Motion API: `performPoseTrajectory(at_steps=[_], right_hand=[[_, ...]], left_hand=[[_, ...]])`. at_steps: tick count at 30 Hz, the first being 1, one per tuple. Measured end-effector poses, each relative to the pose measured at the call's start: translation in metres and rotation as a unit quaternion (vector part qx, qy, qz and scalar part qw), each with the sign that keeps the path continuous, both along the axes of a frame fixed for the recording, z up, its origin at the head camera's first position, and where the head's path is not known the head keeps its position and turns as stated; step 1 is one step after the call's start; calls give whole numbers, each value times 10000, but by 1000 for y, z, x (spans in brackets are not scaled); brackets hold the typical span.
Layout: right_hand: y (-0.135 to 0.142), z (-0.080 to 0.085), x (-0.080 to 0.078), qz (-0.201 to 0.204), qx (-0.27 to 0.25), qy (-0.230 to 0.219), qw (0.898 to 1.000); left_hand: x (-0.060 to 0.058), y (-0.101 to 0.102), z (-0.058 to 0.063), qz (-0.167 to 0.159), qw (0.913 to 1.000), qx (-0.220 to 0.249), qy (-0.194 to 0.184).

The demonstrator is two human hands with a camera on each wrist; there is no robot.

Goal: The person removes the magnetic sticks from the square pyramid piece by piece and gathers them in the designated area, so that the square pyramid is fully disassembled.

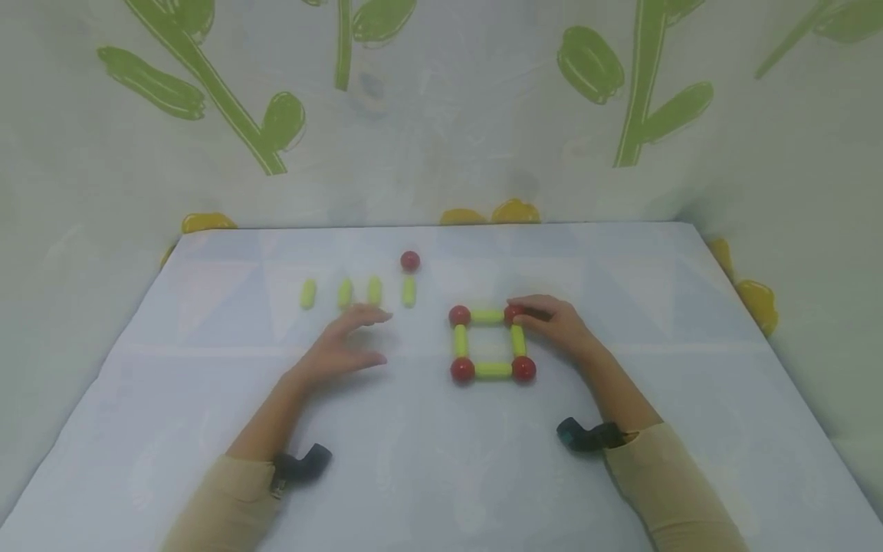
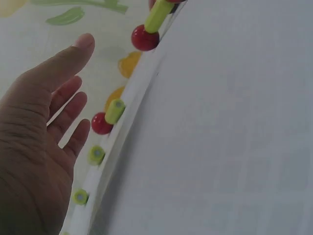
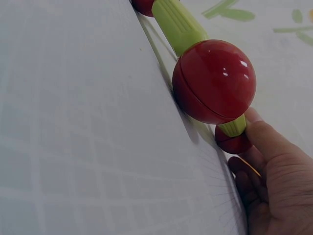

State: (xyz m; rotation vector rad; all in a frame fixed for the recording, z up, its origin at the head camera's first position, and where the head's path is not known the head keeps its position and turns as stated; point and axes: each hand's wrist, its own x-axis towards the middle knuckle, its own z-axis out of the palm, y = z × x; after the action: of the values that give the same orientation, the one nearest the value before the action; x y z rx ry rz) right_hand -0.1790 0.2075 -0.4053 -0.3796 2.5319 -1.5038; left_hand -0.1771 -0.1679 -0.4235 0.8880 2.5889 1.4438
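A square frame of yellow-green rods and red balls lies flat on the table, its near rod (image 1: pixel 493 371) facing me. My right hand (image 1: pixel 557 326) pinches the red ball (image 1: pixel 513 315) at the far right corner between thumb and fingers. From the right wrist, the near right ball (image 3: pixel 215 81) looms large, and the gripped ball (image 3: pixel 234 143) shows behind it. Left of the square, my left hand (image 1: pixel 338 349) hovers with thumb and fingers spread, holding nothing. Just beyond its fingertips stand yellow-green rods, the closest being this rod (image 1: pixel 374 290).
Two more loose rods, a middle rod (image 1: pixel 345 293) and a leftmost rod (image 1: pixel 308 294), lie in the row. At its right end a rod (image 1: pixel 409 291) points at a single red ball (image 1: pixel 410 261). A wall with painted leaves (image 1: pixel 589 65) borders the white table (image 1: pixel 441 475).
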Motion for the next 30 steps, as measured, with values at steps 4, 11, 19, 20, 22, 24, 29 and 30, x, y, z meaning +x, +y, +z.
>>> performPoseTrajectory(at_steps=[4, 11, 19, 20, 22, 24, 29, 30], right_hand=[[1, 0, 1, -19, 25, -20, 10000], [1, -3, 0, -19, 60, -5, 10000], [0, -3, -1, -55, 111, 10, 9999], [0, -3, -1, -54, 108, 10, 9999], [-1, -2, 0, -38, 106, 6, 9999], [-2, -1, 0, -25, 109, 15, 9999], [-2, 0, 0, 17, 133, 81, 9999], [-1, 0, 0, 18, 136, 86, 9999]], left_hand=[[9, 15, 12, -506, 9986, 178, 36], [14, 35, 14, -979, 9951, 153, 57], [2, 66, -15, -1632, 9866, -45, 6], [1, 71, -17, -1757, 9844, -44, -7], [0, 79, -19, -2009, 9796, -23, -32], [-2, 86, -22, -2212, 9752, 30, 54], [-5, 99, -28, -2422, 9682, 50, 630], [-6, 100, -29, -2430, 9673, 29, 726]])
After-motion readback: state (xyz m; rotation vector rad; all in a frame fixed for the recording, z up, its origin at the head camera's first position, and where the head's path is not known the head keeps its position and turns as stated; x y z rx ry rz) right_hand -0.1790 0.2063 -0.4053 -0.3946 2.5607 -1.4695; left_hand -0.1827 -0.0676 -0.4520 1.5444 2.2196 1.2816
